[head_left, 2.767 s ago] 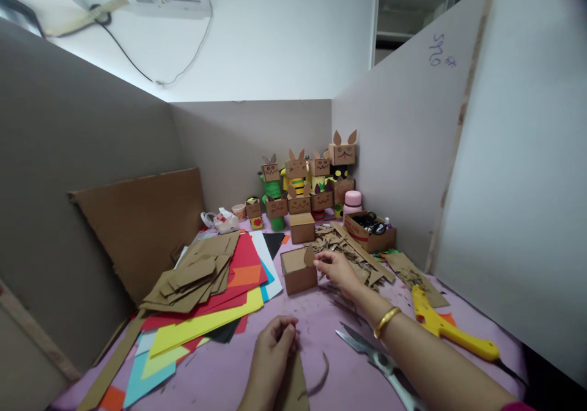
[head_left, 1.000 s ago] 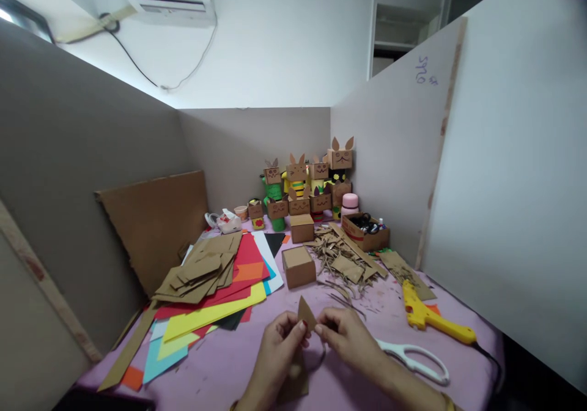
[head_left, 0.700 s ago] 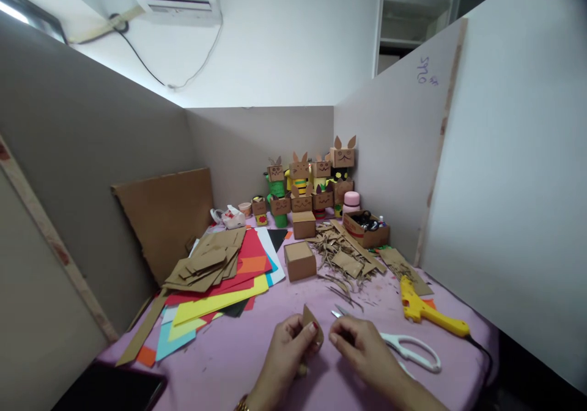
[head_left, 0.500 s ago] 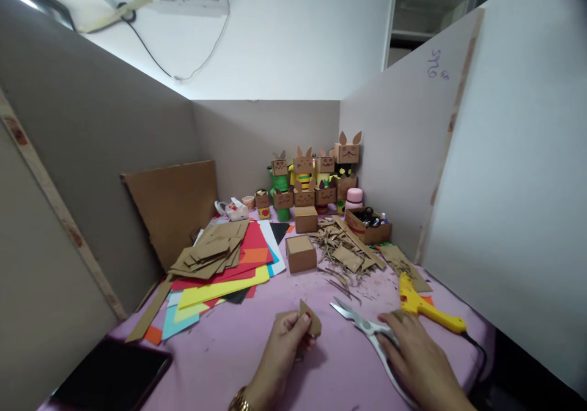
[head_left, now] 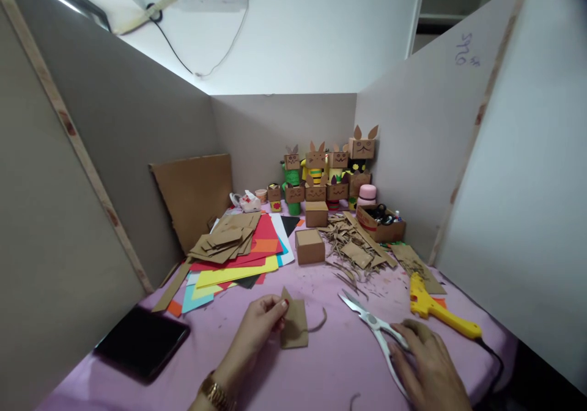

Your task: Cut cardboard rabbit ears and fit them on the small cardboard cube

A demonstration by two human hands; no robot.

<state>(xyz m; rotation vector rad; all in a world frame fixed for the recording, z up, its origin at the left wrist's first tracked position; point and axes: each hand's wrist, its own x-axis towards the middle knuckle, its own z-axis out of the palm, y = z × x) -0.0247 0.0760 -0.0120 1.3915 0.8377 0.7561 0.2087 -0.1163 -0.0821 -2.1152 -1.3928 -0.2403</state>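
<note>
My left hand (head_left: 262, 320) pinches a small piece of cardboard (head_left: 286, 295) with a pointed top between thumb and finger. Just beside and partly behind it is a flat cardboard rectangle (head_left: 297, 328); I cannot tell whether it is held too. A thin curled cardboard strip (head_left: 318, 322) lies to its right. My right hand (head_left: 426, 359) is curled over the handles of white-handled scissors (head_left: 372, 322), low at the tabletop. The scissor blades point away to the left and stand slightly apart.
A yellow glue gun (head_left: 440, 313) lies right of the scissors. Cardboard boxes (head_left: 310, 247), cardboard scraps (head_left: 348, 240) and box-headed figures (head_left: 316, 160) stand behind. Coloured paper (head_left: 238, 275) and stacked cardboard (head_left: 229, 240) lie left, with a black tablet (head_left: 143, 342) nearer.
My left hand has moved left with the small cardboard piece, and the cardboard rectangle and curled strip now show. My right hand stays at the scissors. The view has turned slightly left.
</note>
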